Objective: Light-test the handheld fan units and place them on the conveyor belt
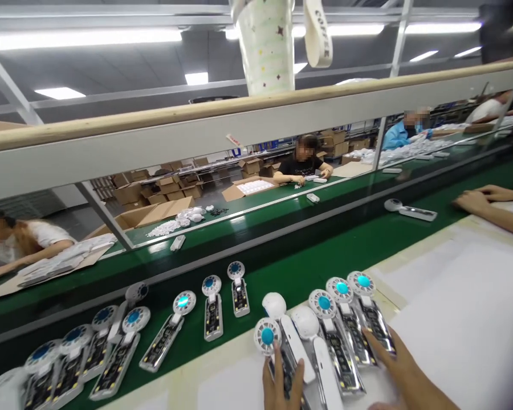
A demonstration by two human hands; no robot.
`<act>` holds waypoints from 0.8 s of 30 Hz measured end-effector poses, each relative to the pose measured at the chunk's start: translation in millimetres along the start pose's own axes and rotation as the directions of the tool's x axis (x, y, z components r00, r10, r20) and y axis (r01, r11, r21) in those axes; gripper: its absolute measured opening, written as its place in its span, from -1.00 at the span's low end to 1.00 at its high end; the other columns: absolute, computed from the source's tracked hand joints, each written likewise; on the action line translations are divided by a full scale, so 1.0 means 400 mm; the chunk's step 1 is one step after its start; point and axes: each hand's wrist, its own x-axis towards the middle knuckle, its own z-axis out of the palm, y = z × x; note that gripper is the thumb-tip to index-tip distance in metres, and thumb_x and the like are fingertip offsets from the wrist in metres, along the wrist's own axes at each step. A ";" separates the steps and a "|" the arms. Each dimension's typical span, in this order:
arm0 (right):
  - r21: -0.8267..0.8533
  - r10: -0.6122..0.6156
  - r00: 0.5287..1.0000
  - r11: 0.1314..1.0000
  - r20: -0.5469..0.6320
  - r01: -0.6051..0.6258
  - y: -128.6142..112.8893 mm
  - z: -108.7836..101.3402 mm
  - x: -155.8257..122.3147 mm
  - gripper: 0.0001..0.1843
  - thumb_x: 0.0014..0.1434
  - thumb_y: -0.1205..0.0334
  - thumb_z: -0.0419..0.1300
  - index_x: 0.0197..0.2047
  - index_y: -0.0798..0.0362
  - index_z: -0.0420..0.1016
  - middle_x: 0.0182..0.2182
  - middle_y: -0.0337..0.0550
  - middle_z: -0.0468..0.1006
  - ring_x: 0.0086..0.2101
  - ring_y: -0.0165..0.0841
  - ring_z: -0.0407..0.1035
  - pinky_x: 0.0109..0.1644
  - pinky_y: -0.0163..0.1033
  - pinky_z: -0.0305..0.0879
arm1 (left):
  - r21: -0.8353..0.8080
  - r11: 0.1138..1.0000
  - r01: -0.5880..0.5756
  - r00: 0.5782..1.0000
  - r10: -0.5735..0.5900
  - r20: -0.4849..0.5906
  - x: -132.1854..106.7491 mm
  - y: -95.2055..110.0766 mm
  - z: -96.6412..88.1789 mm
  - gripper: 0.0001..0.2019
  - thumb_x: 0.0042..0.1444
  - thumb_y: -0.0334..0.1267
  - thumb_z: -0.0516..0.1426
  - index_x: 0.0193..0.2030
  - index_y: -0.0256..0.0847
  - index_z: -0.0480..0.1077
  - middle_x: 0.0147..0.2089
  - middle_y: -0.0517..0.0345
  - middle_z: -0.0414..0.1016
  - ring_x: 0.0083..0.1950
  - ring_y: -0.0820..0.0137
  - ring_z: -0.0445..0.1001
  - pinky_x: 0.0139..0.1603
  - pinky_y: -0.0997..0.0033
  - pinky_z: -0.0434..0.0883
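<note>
On the near work surface lies a row of white handheld fans, some with blue centres and uncovered handles showing dark inner parts, two with smooth white backs up. My left hand (pixel 282 378) lies over the handle of the leftmost fan (pixel 267 337), its fingers on either side. At the row's right end my right hand (pixel 404 364) has its thumb and fingers around the handle of another fan (pixel 362 283). Between my hands lie a white-backed fan (pixel 328 373) and a blue-centred fan (pixel 324 304). Parts of both hands are cut off by the lower edge.
More fans (pixel 166 336) lie on the green conveyor belt (pixel 282 256) ahead and left. A single fan (pixel 416 212) lies near another person's hands (pixel 474 199) at right. Several people work beyond the rail (pixel 154 134). A patterned cup (pixel 267 51) stands on the rail.
</note>
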 end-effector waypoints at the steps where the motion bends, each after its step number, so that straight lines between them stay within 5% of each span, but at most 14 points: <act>1: -0.005 -0.003 0.999 1.000 -0.034 0.002 0.004 -0.004 0.026 0.19 -0.27 -0.23 0.26 0.29 -0.20 -0.35 0.27 0.01 -0.24 0.19 0.14 -0.18 0.16 0.20 0.05 | -0.015 1.000 0.003 1.000 -0.003 0.019 0.036 0.011 -0.004 -0.11 -0.16 0.03 0.20 0.27 0.17 -0.21 0.35 0.16 -0.42 0.30 -0.17 -0.30 0.14 -0.35 0.07; 6: -0.067 0.032 0.997 0.997 -0.074 -0.037 0.087 -0.091 0.265 -0.02 -0.07 -0.28 0.09 0.29 -0.07 -0.20 0.18 0.20 -0.02 0.14 0.12 -0.02 0.10 0.10 0.12 | -0.142 0.989 0.048 0.992 -0.030 0.125 0.321 0.097 -0.013 -0.05 -0.15 0.16 0.11 0.30 -0.16 -0.23 0.29 0.00 -0.85 0.27 -0.28 -0.54 0.17 -0.33 -0.12; 11: -0.264 0.261 0.952 0.918 -0.158 -0.295 0.237 -0.227 0.518 -0.23 0.05 -0.17 0.03 0.26 -0.03 -0.05 0.06 0.22 0.22 0.07 0.12 0.12 0.05 0.04 0.12 | -0.167 0.983 0.075 0.978 -0.040 0.206 0.676 0.213 0.040 -0.06 -0.16 -0.03 0.20 0.29 -0.20 -0.21 0.29 -0.23 -0.82 0.25 -0.40 -0.35 0.17 -0.29 -0.21; 14: -0.262 0.388 0.881 0.851 -0.270 -0.455 0.307 -0.263 0.585 -0.30 0.12 -0.07 -0.06 0.26 0.06 -0.07 0.02 0.31 0.26 0.00 0.17 0.21 -0.02 0.14 0.13 | -0.165 0.986 -0.022 0.964 0.064 0.257 0.781 0.248 0.051 -0.09 -0.12 -0.15 0.19 0.30 -0.22 -0.26 0.31 -0.38 -0.65 0.24 -0.38 -0.18 0.14 -0.28 -0.11; 18: -0.227 0.424 0.831 0.824 -0.361 -0.520 0.358 -0.240 0.589 -0.31 0.12 0.01 -0.07 0.26 0.08 -0.13 0.16 0.36 0.05 0.08 0.19 0.09 0.06 0.21 -0.01 | -0.168 0.978 -0.128 0.950 0.169 0.263 0.744 0.180 0.006 -0.21 -0.07 -0.07 0.13 0.28 -0.10 -0.13 0.35 -0.22 -0.45 0.24 -0.31 -0.08 0.14 -0.26 -0.04; 21: -0.197 0.404 0.836 0.846 -0.372 -0.496 0.390 -0.226 0.558 -0.34 0.13 0.07 -0.09 0.25 0.15 -0.09 0.20 0.38 -0.08 0.09 0.15 0.09 0.09 0.12 0.02 | 0.002 0.988 -0.152 0.977 0.150 0.151 0.629 0.057 -0.072 -0.36 -0.02 -0.11 0.07 0.21 -0.23 0.04 0.34 -0.25 -0.30 0.27 -0.20 -0.10 0.18 -0.21 -0.03; 24: -0.161 0.329 0.870 0.899 -0.367 -0.407 0.429 -0.243 0.542 -0.38 0.15 0.22 -0.19 0.21 0.43 -0.05 0.10 0.52 0.11 0.02 0.04 0.24 0.03 -0.05 0.15 | 0.206 0.977 -0.048 0.998 0.057 -0.040 0.480 -0.089 -0.178 -0.47 0.03 -0.14 0.03 0.15 -0.29 0.13 0.31 -0.27 -0.13 0.28 -0.11 -0.06 0.18 -0.18 0.02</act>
